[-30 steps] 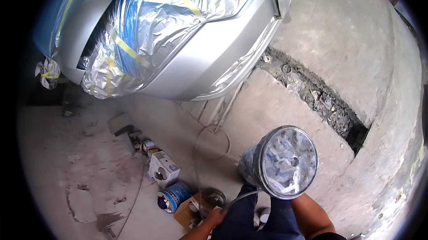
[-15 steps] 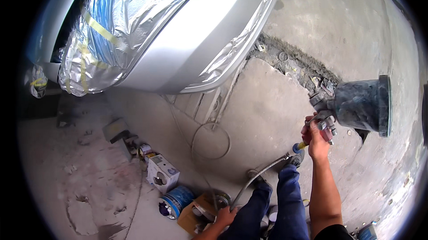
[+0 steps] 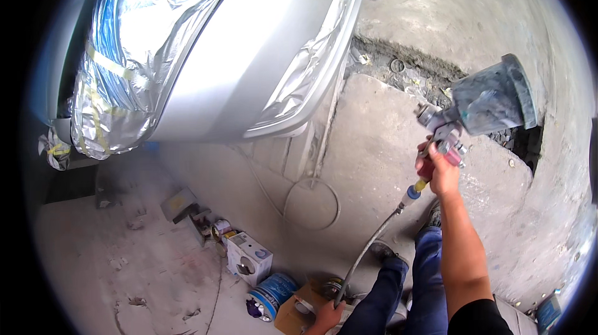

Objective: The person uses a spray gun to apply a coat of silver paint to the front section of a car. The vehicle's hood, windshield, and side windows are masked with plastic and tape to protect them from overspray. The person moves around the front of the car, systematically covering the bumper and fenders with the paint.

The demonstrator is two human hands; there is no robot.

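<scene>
My right hand (image 3: 443, 176) is wrapped round the handle of a spray gun (image 3: 447, 137), fingers at its trigger. A large paint-smeared cup (image 3: 491, 99) sits on the gun, tilted to the right, while the nozzle points left toward the car. From the gun's base an air hose (image 3: 372, 241) runs down to my left hand (image 3: 328, 316), which is closed round it at the lower edge. To the left stands the silver car bumper (image 3: 240, 70), apart from the gun. Shiny masking film (image 3: 146, 30), stuck with yellowish tape, covers the parts beside it.
Low at left on the concrete floor are a white box (image 3: 248, 259), a blue paint can (image 3: 274, 294), an opened cardboard box (image 3: 293, 319) and small tins. A hose loop (image 3: 311, 204) lies in front of the bumper. A broken trench (image 3: 430, 76) crosses the floor behind the gun.
The spray gun has tilted, its cup now higher and slanting up to the right. The view has shifted, so the car sits further left. Both hands keep their hold.
</scene>
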